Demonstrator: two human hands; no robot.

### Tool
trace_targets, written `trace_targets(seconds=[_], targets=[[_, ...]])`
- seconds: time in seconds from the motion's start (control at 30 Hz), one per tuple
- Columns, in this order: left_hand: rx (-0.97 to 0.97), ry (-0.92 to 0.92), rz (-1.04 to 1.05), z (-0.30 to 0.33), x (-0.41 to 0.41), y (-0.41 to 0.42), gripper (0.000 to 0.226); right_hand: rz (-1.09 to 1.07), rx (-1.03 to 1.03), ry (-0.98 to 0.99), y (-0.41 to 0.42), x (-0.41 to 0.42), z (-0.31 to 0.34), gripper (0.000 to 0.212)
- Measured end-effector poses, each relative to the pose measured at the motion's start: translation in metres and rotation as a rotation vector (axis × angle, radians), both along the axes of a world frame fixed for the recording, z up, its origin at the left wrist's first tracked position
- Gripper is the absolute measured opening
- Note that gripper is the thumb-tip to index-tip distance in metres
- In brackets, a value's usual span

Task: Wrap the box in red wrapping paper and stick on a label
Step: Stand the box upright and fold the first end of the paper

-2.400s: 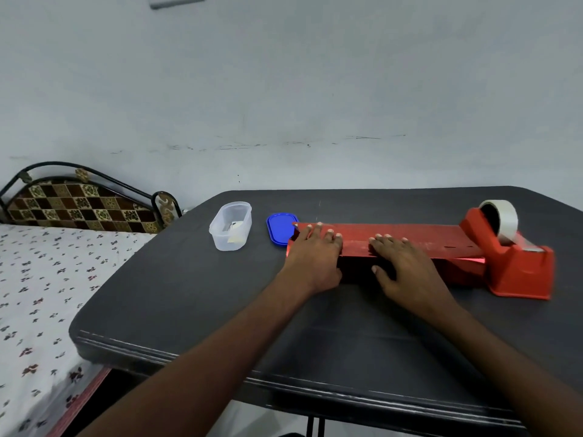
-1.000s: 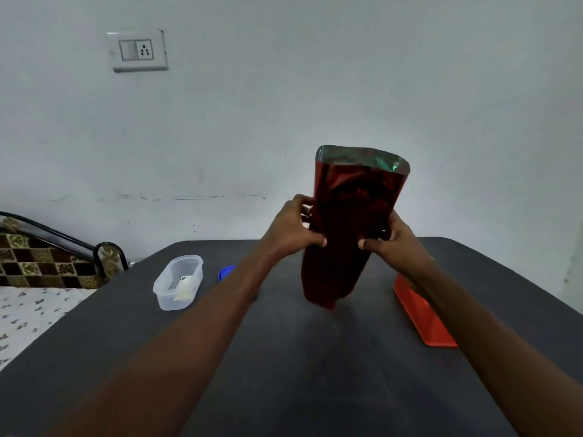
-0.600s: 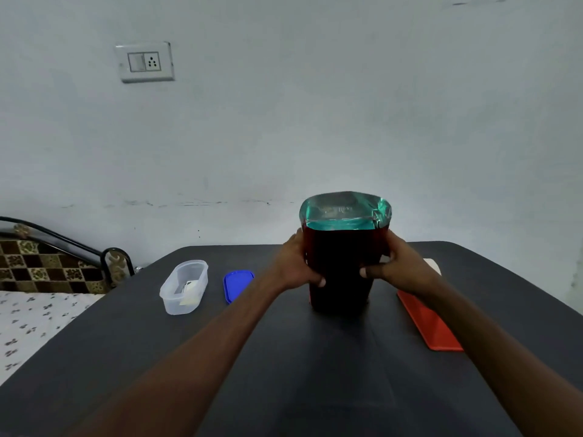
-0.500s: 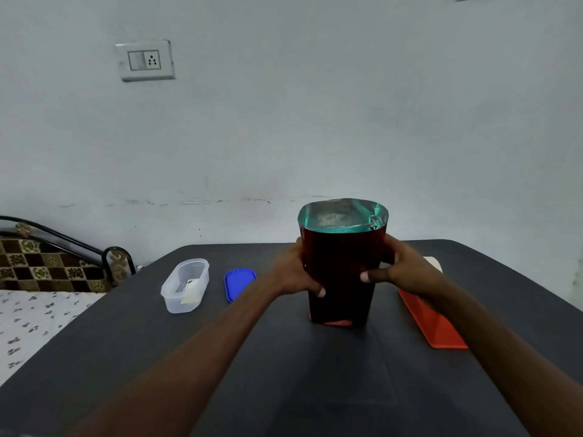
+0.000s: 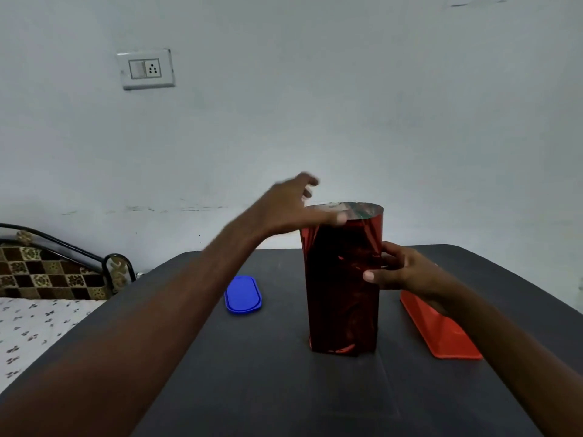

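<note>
The box stands on end near the middle of the dark counter, its sides already sheathed in red wrapping paper, so the wrap around the body looks done. The paper rises past the box as an open tube at the top, its silvery-green inner face showing at the rim, and that end is not yet folded or taped; the bottom end cannot be judged from here. No label is visible on it, so folding the ends, taping and labelling appear to be what is left. The right hand grips the box's right side at mid-height, thumb on the near face and fingers curled round the side. The left hand hovers at the top rim, fingers spread and loose, holding nothing (it is motion-blurred). As for containers, only a blue lid lies flat on the counter to the left; a red tape dispenser base sits to the right.
</note>
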State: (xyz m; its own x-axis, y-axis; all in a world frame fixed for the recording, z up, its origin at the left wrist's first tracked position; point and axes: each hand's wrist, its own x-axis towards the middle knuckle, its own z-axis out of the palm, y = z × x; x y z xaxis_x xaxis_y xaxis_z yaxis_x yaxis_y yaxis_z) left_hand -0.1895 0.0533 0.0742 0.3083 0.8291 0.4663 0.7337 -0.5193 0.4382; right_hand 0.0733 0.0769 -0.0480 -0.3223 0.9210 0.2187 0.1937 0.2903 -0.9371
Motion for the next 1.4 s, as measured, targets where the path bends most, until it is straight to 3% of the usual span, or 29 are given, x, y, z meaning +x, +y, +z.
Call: trace_targets(seconds=[0.1,0.2,0.27,0.43,0.6,0.73,0.8,0.93,0.97,1.03,1.13,1.2,1.27,1.4], targets=[[0.105,0.094,-0.047,0.027,0.032,-0.016,0.050,0.008,0.002,-0.023,0.002,0.003,-0.001,0.058],[-0.054,0.391,-0.075,0.024,0.063,-0.015,0.047,-0.003,0.001,-0.018,0.001,0.003,0.001,0.057],[-0.073,0.476,-0.098,0.015,0.075,-0.007,0.036,-0.009,-0.001,-0.018,0.000,0.002,0.002,0.058],[-0.012,0.369,-0.150,0.012,0.085,0.010,0.040,-0.010,-0.017,-0.036,-0.002,0.001,0.003,0.065],[-0.091,0.475,-0.137,0.020,0.093,0.015,0.016,0.007,-0.025,-0.009,-0.003,0.001,0.012,0.066],[-0.134,0.513,-0.143,0.023,0.094,0.020,0.021,0.021,-0.037,0.016,-0.005,-0.001,0.014,0.063],[-0.144,0.439,-0.152,0.026,0.092,0.016,0.027,0.019,-0.036,-0.002,-0.006,0.000,0.014,0.061],[-0.260,0.081,-0.206,0.051,0.080,0.004,0.037,0.023,-0.023,-0.027,-0.006,0.005,0.017,0.060],[-0.279,0.118,-0.206,0.057,0.077,0.002,0.046,0.026,-0.023,-0.027,-0.006,0.005,0.017,0.061],[-0.227,0.407,-0.137,0.058,0.072,-0.001,0.059,0.031,-0.018,-0.022,-0.004,0.004,0.015,0.062],[-0.130,0.754,-0.073,0.038,0.069,-0.001,0.054,0.011,-0.009,-0.029,-0.005,0.002,0.015,0.063],[0.000,0.777,-0.087,0.031,0.068,0.002,0.038,0.010,0.000,-0.035,-0.005,0.004,0.016,0.062],[0.100,0.681,-0.085,0.039,0.061,-0.002,0.026,0.011,0.000,-0.037,-0.003,0.005,0.016,0.062],[0.065,0.481,-0.171,0.066,0.039,-0.009,0.008,0.005,-0.010,-0.058,0.000,0.006,0.012,0.064]])
